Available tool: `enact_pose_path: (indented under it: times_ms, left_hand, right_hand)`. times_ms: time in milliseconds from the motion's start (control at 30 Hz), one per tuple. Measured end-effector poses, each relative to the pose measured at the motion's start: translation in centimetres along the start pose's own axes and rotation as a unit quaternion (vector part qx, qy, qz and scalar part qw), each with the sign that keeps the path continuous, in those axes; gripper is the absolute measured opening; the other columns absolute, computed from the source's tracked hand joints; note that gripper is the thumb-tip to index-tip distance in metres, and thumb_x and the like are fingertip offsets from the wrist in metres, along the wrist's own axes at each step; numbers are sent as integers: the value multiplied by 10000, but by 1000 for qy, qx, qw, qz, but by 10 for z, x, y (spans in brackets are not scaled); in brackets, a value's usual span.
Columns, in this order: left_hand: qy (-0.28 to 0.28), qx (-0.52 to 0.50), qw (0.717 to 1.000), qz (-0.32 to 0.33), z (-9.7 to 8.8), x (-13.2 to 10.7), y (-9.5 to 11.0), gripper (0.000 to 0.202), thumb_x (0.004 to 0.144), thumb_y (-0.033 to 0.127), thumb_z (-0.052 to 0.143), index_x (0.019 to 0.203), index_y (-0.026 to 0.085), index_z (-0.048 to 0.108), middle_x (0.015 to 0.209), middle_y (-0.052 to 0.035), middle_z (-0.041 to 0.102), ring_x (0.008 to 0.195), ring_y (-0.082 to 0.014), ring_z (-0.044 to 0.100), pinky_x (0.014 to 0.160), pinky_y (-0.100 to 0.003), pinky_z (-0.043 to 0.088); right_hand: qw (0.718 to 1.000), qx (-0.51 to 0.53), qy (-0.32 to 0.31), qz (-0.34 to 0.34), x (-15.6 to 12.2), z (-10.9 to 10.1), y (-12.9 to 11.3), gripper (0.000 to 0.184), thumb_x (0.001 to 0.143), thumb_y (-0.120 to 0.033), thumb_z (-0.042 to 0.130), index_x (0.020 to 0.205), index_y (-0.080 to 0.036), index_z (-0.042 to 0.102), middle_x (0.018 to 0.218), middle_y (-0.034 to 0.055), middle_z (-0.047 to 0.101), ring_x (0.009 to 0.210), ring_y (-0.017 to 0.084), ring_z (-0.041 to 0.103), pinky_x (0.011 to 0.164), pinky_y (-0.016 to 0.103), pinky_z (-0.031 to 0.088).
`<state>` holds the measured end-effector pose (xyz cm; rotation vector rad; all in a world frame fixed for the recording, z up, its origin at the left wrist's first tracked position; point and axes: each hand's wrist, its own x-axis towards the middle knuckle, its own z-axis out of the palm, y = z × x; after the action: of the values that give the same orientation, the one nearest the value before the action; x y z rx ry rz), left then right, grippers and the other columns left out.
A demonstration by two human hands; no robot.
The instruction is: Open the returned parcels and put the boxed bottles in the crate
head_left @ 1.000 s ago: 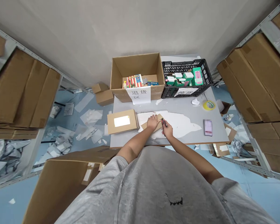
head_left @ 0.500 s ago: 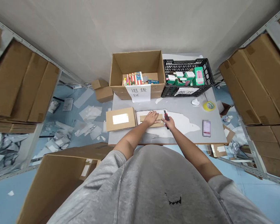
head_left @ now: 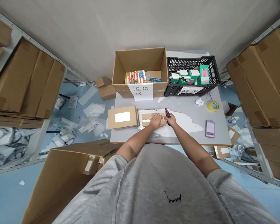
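A small flat cardboard box (head_left: 146, 119) lies on a white sheet on the table in front of me. My left hand (head_left: 156, 121) rests across its top, palm down, fingers lying on the cardboard. By the box's right end, my right hand (head_left: 171, 120) is closed round a red and black utility knife (head_left: 167, 112). The knife's upper end points away from me; its lower end is at my fingers, close to the box edge. Whether the blade touches the cardboard I cannot tell. A larger closed carton (head_left: 112, 117) with a white label stands just to the left.
Behind are an open carton (head_left: 121, 91) holding books and a black crate (head_left: 216, 74) with green boxes. Yellow tape (head_left: 213, 106), crumpled paper (head_left: 199, 101) and a blurred phone (head_left: 210, 128) lie to the right. A big open carton (head_left: 60, 174) stands at my left. Shelves flank both sides.
The whole view has shifted slightly. My left hand has slid a little to the right over the small box. My right hand still grips the knife beside the box's right end.
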<state>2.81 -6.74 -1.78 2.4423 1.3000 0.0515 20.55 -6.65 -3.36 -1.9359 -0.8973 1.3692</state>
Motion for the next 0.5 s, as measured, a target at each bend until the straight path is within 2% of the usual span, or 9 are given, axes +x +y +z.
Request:
enact_pose_path:
  times_ms: [100, 167, 267, 500]
  left_hand:
    - [-5, 0, 1000, -14, 2, 3, 4, 596, 897, 675, 671, 1198, 165, 605, 1273, -179, 584, 1237, -337, 500, 1026, -419, 352]
    - [-4, 3, 1000, -14, 2, 4, 3, 611, 884, 671, 690, 1206, 159, 604, 1274, -185, 588, 1239, -343, 498, 1027, -420, 345]
    - [-4, 6, 1000, 0, 5, 4, 1, 635, 885, 681, 680, 1225, 150, 607, 1261, -191, 598, 1230, -347, 503, 1027, -424, 344]
    - [-10, 18, 1000, 15, 7, 4, -3, 640, 907, 704, 634, 1252, 166, 620, 1277, -188, 594, 1245, -350, 496, 1039, -440, 345]
  right_hand:
    - [997, 58, -41, -34, -19, -25, 15, 634, 941, -578, 639, 1434, -186, 565, 676, -54, 605, 452, 102, 542, 447, 209, 478]
    - [995, 47, -74, -49, -32, -42, 26, 722, 938, -583, 641, 1538, -203, 511, 689, -49, 623, 453, 99, 544, 450, 208, 480]
    - [993, 12, -114, -42, -47, -59, 39, 755, 924, -554, 674, 1576, -215, 500, 703, -39, 653, 442, 93, 533, 434, 206, 466]
    - [990, -33, -122, -66, -49, -53, 41, 579, 965, -394, 641, 1518, -229, 589, 673, -49, 644, 423, 76, 497, 410, 179, 420]
